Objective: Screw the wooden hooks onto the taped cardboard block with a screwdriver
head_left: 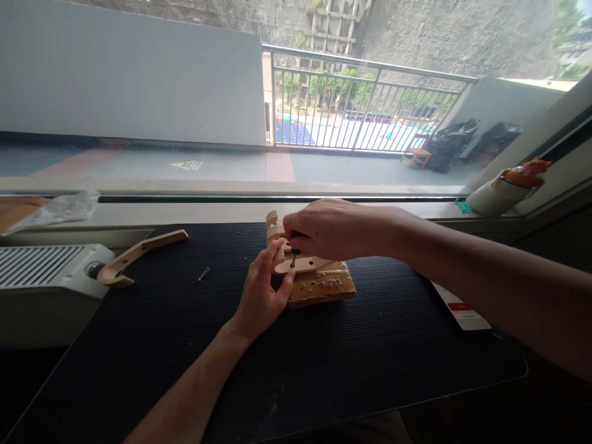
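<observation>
My right hand (pixel 319 228) is closed around the dark handle of a screwdriver (pixel 295 256), whose shaft points down at a hole in a pale wooden strip (pixel 303 266). My left hand (pixel 268 280) grips the rounded end of that strip, thumb in front and fingers behind. The strip lies over a brown, tape-wrapped block (pixel 324 288) with several small holes and crumbs on its top. Behind the strip rise curved wooden ends (pixel 272 223), partly covered by my right hand. Whether the screwdriver tip sits on a screw is too small to tell.
A curved wooden hook piece (pixel 143 246) lies at the table's left edge, with small metal screws (pixel 204 274) to its right. A phone-like white slab (pixel 462 308) rests under my right forearm. On the sill stand a white cup (pixel 497 194) and a crumpled plastic bag (pixel 65 209).
</observation>
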Demonstrator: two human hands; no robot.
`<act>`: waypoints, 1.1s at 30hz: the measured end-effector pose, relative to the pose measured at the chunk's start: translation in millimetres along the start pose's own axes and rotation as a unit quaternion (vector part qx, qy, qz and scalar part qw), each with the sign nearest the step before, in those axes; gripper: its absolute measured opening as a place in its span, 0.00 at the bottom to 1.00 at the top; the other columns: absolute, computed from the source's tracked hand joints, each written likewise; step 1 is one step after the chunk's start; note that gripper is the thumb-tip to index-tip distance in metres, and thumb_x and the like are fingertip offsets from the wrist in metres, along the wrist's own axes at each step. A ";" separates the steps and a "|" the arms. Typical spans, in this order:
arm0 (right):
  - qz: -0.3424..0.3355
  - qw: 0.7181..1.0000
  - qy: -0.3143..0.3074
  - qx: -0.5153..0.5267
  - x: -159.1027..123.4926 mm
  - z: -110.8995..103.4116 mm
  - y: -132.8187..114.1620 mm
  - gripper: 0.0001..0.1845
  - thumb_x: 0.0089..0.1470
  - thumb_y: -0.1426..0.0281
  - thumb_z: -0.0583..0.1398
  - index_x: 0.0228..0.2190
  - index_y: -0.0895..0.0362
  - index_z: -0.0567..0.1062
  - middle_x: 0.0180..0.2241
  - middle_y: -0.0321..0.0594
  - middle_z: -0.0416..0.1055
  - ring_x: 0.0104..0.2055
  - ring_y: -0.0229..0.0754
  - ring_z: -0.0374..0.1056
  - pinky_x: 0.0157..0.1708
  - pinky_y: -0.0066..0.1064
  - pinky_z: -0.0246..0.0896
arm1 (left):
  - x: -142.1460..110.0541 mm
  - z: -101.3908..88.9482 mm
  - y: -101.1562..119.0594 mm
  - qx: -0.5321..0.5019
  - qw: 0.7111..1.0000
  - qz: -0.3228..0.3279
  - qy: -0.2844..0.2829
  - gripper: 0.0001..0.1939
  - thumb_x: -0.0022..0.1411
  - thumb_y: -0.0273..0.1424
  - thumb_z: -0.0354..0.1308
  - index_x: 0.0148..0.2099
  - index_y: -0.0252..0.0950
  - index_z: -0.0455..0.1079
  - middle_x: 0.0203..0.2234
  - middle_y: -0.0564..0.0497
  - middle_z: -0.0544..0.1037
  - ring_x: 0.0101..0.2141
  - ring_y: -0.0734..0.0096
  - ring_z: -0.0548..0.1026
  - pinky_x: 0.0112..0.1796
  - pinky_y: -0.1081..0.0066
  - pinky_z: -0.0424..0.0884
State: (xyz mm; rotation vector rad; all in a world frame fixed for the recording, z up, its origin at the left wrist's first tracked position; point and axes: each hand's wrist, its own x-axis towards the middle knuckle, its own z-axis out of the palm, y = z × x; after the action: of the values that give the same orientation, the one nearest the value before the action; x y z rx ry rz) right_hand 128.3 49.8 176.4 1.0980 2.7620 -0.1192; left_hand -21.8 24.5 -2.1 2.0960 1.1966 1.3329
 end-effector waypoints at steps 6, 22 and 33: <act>0.046 0.999 0.021 0.004 9.0 4.7 6.7 0.15 0.55 0.63 0.51 0.32 0.60 0.73 0.25 0.42 0.68 0.24 0.34 0.55 0.25 0.28 0.44 | 0.3 0.2 0.1 -0.006 1.000 -0.008 0.008 0.31 0.56 0.28 0.57 0.61 0.41 0.52 0.51 0.44 0.68 0.51 0.61 0.68 0.53 0.58 0.63; -0.005 0.996 0.056 0.076 -17.5 0.1 14.1 0.12 0.54 0.68 0.49 0.32 0.57 0.71 0.28 0.37 0.70 0.26 0.32 0.56 0.27 0.27 0.44 | 2.3 -1.8 5.6 -0.041 0.997 -0.065 -0.009 0.28 0.56 0.28 0.56 0.58 0.39 0.54 0.49 0.47 0.68 0.52 0.63 0.66 0.55 0.60 0.61; -0.038 0.995 0.035 0.088 -10.0 2.7 21.1 0.11 0.56 0.69 0.50 0.30 0.59 0.70 0.28 0.39 0.67 0.26 0.31 0.54 0.27 0.27 0.44 | 2.9 -1.7 6.0 -0.034 0.997 -0.067 -0.012 0.29 0.56 0.28 0.56 0.59 0.41 0.53 0.48 0.47 0.68 0.52 0.62 0.66 0.54 0.59 0.61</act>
State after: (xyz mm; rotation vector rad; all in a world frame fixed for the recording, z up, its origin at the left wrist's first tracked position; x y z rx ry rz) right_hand 150.3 58.1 175.3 1.0557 2.9032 -0.3460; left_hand -20.0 23.4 4.4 1.9422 1.2416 1.2674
